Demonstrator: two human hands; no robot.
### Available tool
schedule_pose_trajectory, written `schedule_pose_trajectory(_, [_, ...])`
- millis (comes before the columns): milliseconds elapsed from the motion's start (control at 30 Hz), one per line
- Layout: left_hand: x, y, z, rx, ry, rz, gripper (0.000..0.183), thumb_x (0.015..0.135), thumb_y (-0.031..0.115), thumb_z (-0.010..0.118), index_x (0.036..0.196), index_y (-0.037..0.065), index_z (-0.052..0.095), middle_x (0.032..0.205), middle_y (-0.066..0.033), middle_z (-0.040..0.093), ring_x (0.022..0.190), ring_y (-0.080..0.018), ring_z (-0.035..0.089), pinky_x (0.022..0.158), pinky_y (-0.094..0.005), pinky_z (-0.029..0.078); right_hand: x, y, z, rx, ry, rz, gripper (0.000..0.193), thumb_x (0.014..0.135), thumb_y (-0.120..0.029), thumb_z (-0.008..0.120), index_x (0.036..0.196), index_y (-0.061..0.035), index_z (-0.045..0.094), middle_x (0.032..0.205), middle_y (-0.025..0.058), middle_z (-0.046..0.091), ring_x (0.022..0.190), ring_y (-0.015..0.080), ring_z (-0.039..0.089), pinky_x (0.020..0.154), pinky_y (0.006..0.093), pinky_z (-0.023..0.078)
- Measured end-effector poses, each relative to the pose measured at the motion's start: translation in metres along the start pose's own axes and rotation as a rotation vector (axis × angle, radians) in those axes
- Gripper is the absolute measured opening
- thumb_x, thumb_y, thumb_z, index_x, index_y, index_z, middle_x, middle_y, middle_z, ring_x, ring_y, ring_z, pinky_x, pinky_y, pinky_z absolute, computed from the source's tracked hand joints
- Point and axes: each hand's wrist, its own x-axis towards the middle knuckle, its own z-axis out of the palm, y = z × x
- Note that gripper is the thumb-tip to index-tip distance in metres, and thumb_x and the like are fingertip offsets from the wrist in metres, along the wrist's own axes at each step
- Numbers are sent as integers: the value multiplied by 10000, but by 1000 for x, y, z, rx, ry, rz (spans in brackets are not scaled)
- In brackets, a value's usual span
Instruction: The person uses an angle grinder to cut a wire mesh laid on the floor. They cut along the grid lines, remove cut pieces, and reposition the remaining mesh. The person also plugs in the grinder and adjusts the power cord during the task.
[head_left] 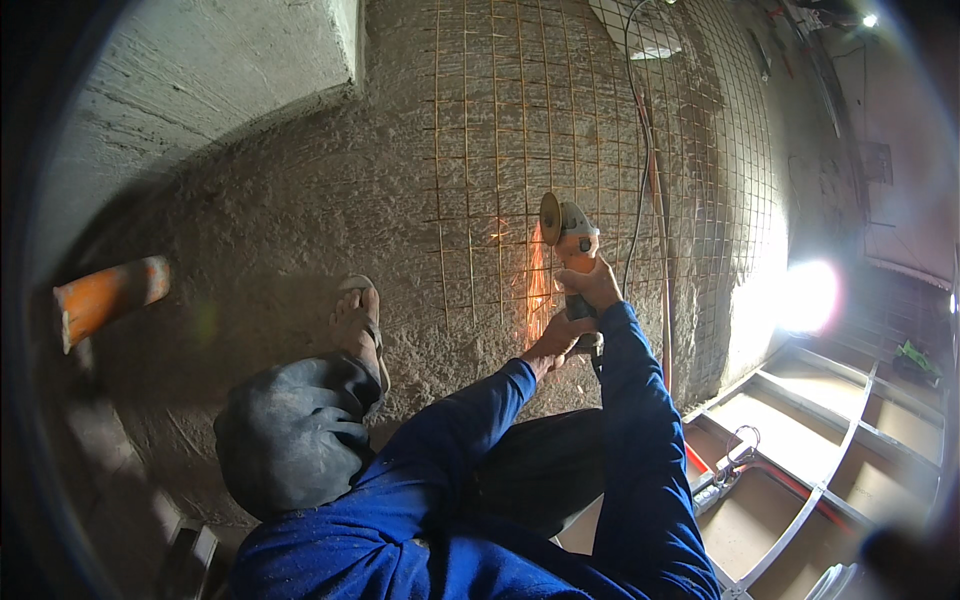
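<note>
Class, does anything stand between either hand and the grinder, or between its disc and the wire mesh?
Nothing visible does: the left hand and right hand both hold the grinder. Nothing solid shows between its disc and the wire mesh; sparks spray out near the disc.

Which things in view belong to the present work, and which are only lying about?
In use:
Angle grinder, held in left hand and right hand
Wire mesh, by the sparking disc

Seemingly just lying about:
Orange curved piece, left
Metal frame, lower right
Green item, far right
</note>
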Motion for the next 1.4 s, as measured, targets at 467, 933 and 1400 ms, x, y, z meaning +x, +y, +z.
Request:
schedule_pose_trajectory(467, [8,-6,-7,-55,-34,28,261,819,164,727,1022,100,576,809,-31,635,698,-157,650,660,-371,580,13,13,-1,-131,33,16,528,707,-246,828,1113,-6,592,934,58,653,787,141,617,693,305,533])
schedule_pose_trajectory(933, [-3,2,3,-46,61,-4,253,814,160,719,1029,109,595,839,-27,652,706,-160,653,654,-378,580,-1,-2,-1,6,-5,-9,641,647,-341,839,1096,40,587,961,118,677,816,210,657,738,349,543])
schedule_pose_trajectory(1400, [3,-2,-4,-20,-22,-3,253,802,185,731,1005,114,598,834,-12,640,724,-145,636,691,-374,577,8,8,-1,-123,4,50,643,647,-347,841,1100,34,591,978,121,667,842,195,647,748,333,538])
